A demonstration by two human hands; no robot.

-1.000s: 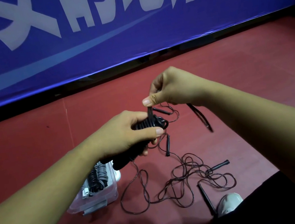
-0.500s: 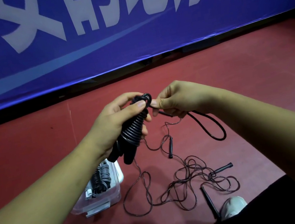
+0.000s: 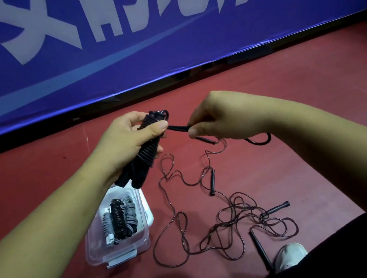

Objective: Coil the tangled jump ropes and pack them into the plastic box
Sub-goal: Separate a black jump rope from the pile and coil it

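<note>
My left hand [image 3: 129,139] grips a black jump rope bundle [image 3: 149,150], its cord wound tightly round the two handles. My right hand [image 3: 219,118] pinches the free end of that rope's cord [image 3: 178,128], pulled out sideways from the top of the bundle, and a loop of the cord hangs behind my right wrist. Down on the floor a clear plastic box [image 3: 132,245] holds three coiled ropes [image 3: 118,219], grey and black. To the right of the box a thin dark tangled rope [image 3: 238,224] with black handles [image 3: 211,182] is spread out.
The red floor [image 3: 290,87] runs to a blue banner wall [image 3: 162,45] at the back. A white shoe [image 3: 290,255] and dark trouser legs sit at the bottom edge, close to a loose handle [image 3: 260,249].
My left hand has risen and tilted the bundle more upright. My right hand moved from above the bundle to its right side, drawing the cord end out sideways.
</note>
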